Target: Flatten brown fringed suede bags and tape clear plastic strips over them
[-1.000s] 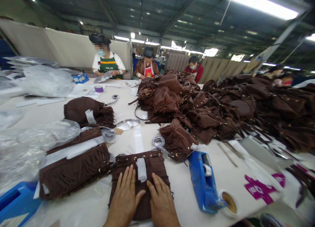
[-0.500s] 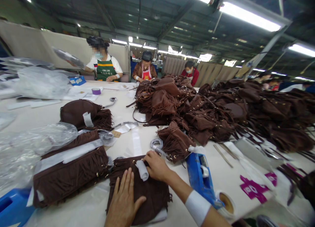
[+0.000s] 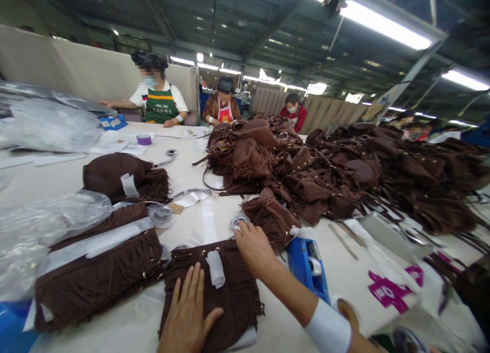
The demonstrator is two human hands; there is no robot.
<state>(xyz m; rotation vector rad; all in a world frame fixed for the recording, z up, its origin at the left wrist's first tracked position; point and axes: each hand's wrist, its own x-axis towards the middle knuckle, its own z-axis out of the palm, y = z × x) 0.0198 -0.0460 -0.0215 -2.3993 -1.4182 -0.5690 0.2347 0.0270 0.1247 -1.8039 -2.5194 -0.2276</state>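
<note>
A dark brown fringed bag lies flat in front of me, with a rolled white paper wrap near its top edge and gold eyelets along that edge. My left hand rests flat on the bag's left part, fingers stretched and thumb out. Beyond the bag's top right corner, my right hand has its fingers bent together on a coil in clear wrap; its fingertips are partly hidden. Just behind that hand sits another brown fringed bag.
A heap of brown fringed bags spreads across the back and right. Blue tape dispenser stands at right. At left are a paper-banded fringed bag, a rounded brown bag and clear plastic bags. Several people sit across the table.
My right hand has moved off the paper wrap, up and right to the wrapped coil. The left hand stays on the bag. Across the table, a person's raised arm has come down.
</note>
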